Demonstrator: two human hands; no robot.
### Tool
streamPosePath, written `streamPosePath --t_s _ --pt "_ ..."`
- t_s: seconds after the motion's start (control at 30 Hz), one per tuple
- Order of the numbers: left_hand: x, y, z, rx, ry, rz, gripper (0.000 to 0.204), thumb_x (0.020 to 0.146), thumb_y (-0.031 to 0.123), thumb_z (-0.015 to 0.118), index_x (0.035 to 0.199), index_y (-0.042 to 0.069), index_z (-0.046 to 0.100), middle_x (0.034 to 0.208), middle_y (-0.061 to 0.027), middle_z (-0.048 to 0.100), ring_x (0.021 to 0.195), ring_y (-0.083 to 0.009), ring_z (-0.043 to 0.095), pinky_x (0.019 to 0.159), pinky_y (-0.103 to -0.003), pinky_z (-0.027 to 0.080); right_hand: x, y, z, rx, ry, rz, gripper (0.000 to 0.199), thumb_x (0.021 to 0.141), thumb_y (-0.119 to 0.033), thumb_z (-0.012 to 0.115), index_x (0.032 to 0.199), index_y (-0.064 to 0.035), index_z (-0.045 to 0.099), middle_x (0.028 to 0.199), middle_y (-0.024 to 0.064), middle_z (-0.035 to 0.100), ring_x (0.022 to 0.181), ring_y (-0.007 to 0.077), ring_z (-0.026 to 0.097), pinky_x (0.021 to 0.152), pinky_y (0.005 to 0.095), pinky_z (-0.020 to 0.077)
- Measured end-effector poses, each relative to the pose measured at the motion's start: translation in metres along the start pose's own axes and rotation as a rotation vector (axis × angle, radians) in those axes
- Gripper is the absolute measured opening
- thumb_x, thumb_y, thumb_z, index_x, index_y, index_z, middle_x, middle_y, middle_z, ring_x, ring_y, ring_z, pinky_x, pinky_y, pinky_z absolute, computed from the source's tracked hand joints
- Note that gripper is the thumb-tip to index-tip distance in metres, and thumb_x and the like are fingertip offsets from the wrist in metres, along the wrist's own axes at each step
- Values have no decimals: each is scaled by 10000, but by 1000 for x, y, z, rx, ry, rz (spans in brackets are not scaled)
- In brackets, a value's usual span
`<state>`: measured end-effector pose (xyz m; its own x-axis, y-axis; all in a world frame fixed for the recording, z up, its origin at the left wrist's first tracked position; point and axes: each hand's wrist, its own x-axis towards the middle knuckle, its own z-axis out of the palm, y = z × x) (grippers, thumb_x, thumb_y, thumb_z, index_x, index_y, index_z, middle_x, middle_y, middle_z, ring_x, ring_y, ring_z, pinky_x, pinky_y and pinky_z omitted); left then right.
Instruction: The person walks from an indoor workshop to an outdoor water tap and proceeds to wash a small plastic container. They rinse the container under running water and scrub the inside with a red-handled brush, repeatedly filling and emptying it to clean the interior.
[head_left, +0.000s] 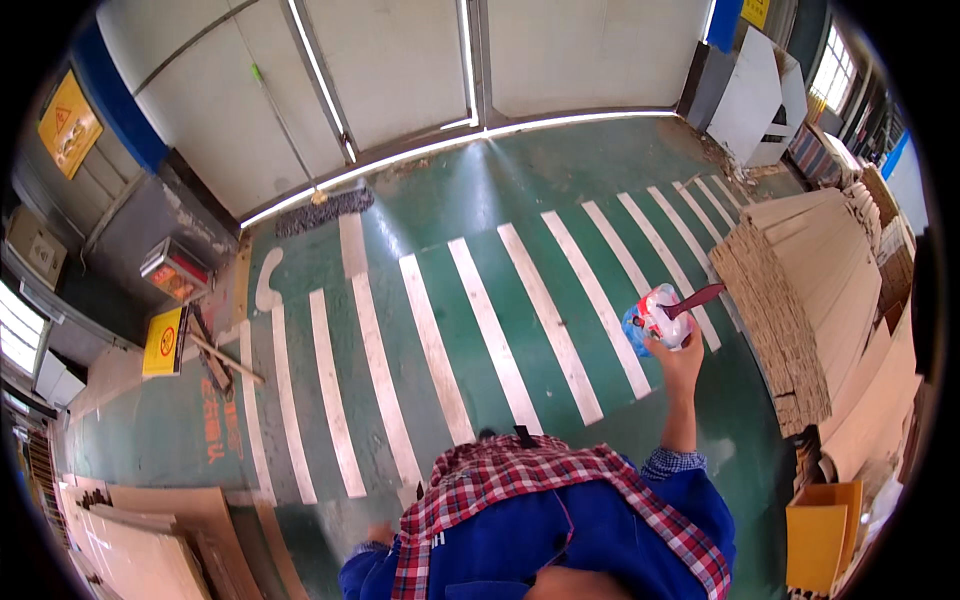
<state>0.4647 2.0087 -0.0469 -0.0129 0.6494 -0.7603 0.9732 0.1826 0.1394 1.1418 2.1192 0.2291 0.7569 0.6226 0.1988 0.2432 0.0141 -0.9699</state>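
My right hand is out ahead at the right, wrapped round a small blue, red and white tub. The tub is tilted, and its whitish inside shows. A dark red handle, like that of a paintbrush, sticks out over the rim; whatever is at its other end is hidden in the tub. Low beside my body, my left hand is small and blurred. Its fingers cannot be made out, and nothing is seen in it.
White stripes cross the green floor. Flattened cardboard is stacked at the right, near an orange-yellow box. More boards lie at the lower left. A yellow sign stands at the left by a wooden stick. Large pale doors close the far side.
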Motion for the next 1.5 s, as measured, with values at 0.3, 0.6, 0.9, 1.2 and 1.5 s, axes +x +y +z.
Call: streamPosePath --t_s 0.3,0.6,0.9,1.2,1.5 --pt "372 292 -438 -34 395 438 266 831 254 457 882 44 611 867 -154 633 789 -270 614 638 -372 486 218 6 221 -80 -9 1 731 516 -121 771 1146 48 442 1029 137 544 941 204 537 821 299 427" --pt "557 367 -617 378 169 972 230 835 221 465 894 49 606 852 -131 629 797 -276 606 676 -384 479 474 18 463 -1 -33 20 697 518 -118 763 1126 29 456 1026 120 542 942 194 533 828 294 419" --pt "733 316 -823 -356 -249 -276 348 796 345 519 752 20 634 653 -100 620 634 -197 618 536 -314 489 700 50 713 -113 2 -4 727 513 -127 760 1143 43 440 997 117 556 915 185 540 813 292 428" --pt "1009 606 -1243 248 511 580 363 787 317 433 790 1 612 860 -223 592 793 -361 586 729 -452 454 894 60 929 -24 96 46 727 490 -135 773 1123 42 462 992 107 559 901 183 546 802 283 430" --pt "1094 1006 -1577 607 1301 1117 391 826 277 505 1112 10 518 1314 -121 377 1257 -256 286 1026 -397 243 1093 91 1114 -180 92 -62 711 516 -121 771 1128 50 453 979 109 560 896 169 549 788 274 438"
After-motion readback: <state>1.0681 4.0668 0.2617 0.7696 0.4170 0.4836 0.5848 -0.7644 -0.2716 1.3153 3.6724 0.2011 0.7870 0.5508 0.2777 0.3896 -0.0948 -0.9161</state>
